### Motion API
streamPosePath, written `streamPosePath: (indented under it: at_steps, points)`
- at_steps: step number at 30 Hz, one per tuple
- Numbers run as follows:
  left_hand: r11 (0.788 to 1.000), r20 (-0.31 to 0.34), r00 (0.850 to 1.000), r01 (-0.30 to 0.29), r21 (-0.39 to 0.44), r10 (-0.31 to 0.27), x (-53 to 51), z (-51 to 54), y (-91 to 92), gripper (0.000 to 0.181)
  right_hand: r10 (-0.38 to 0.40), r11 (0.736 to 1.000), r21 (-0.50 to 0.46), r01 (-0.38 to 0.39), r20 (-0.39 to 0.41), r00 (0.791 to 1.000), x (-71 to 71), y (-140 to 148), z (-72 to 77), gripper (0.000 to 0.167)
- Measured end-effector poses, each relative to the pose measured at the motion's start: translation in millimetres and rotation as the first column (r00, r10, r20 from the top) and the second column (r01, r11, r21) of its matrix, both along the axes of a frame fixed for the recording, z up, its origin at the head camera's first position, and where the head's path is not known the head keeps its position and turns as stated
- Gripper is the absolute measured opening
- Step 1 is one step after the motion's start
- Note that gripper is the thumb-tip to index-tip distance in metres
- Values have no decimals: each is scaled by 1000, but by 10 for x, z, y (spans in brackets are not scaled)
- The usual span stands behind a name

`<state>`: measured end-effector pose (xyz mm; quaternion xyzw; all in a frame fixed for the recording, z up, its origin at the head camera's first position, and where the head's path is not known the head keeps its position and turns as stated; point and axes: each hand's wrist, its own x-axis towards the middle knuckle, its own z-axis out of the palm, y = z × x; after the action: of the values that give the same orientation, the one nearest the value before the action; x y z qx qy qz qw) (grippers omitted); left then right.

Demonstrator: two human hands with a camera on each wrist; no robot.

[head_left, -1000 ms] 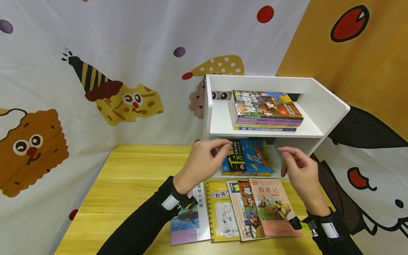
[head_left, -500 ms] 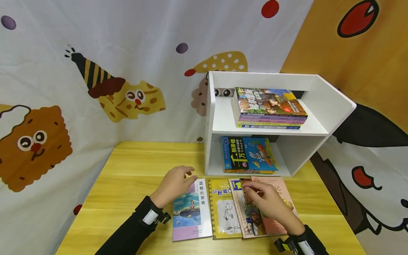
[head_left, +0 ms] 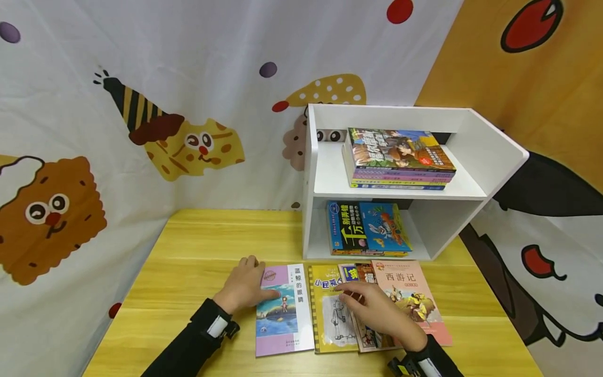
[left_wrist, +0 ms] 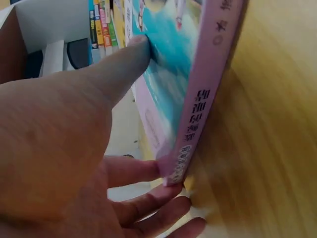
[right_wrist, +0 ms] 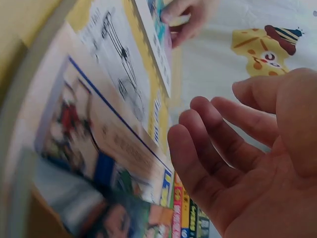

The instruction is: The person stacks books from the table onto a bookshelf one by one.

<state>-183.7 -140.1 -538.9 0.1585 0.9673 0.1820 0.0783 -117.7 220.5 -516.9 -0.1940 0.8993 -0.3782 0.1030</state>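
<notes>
The lilac-and-white book (head_left: 278, 344) with a blue picture lies flat on the table. My left hand (head_left: 241, 289) is at its left edge. In the left wrist view the thumb rests on the cover (left_wrist: 171, 94), while the fairly straight fingers touch the spine's end corner. My right hand (head_left: 379, 310) hovers over the yellow book (head_left: 325, 335) and the overlapping books beside it, fingers loosely bent and holding nothing. Those are a cream book with a blue label (head_left: 349, 273), a dark-covered book (head_left: 366, 272) and a pink book (head_left: 400, 277) on top at the right.
Behind the books stands a white two-tier shelf (head_left: 308, 225). A stack of books (head_left: 400, 157) lies on its upper tier, and blue-covered books (head_left: 369, 228) lie on the lower. The yellow wooden table (head_left: 207, 241) meets a printed cloth backdrop (head_left: 212, 47).
Both hands came down from in front of the shelf to the row of books. Since half a second ago, my left thumb has come over the lilac book, and my right hand has shifted left.
</notes>
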Motion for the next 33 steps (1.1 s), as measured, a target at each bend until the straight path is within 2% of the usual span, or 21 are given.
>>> streamPosePath:
  at_steps: [4, 7, 9, 11, 13, 16, 20, 24, 27, 29, 33]
  points:
    - [997, 23, 999, -38, 66, 37, -60, -39, 4, 98, 38, 999, 9, -38, 27, 999, 28, -72, -23, 33]
    - [988, 76, 995, -73, 139, 63, -116, -38, -5, 96, 55, 998, 8, -56, 43, 998, 39, -106, -37, 33]
    - [972, 134, 989, -93, 214, 65, -143, -9, -10, 89, 76, 997, -5, -76, 33, 997, 39, -116, -51, 33]
    - [947, 196, 979, -116, 298, 58, -151, 47, -10, 80, 106, 994, -32, -106, 17, 994, 39, -122, -66, 33]
    - [916, 248, 968, -140, 377, 46, -139, 131, -1, 69, 149, 987, -55, -150, -26, 989, 24, -107, -125, 32]
    - [884, 267, 963, -147, 444, 26, -96, 296, 26, 57, 142, 988, -63, -142, -10, 990, 22, -115, -149, 35]
    - [856, 257, 966, -140, 498, 8, -1, 576, 85, 51, 55, 998, -43, -51, 88, 995, 43, -141, -109, 47]
    - [825, 204, 979, -106, 555, -11, 101, 874, 121, 50, 33, 995, -97, -20, 142, 989, 55, -160, -88, 55]
    - [781, 160, 987, -86, 619, -18, 159, 1040, 130, 50, 51, 986, -166, -24, 166, 985, 69, -174, -77, 60]
    - [742, 159, 987, -98, 663, -13, 192, 1110, 141, 52, 63, 978, -205, -24, 187, 980, 81, -175, -66, 60]
    - [660, 194, 981, -147, 736, 2, 239, 1145, 189, 56, 49, 956, -294, 10, 193, 980, 110, -157, -29, 52]
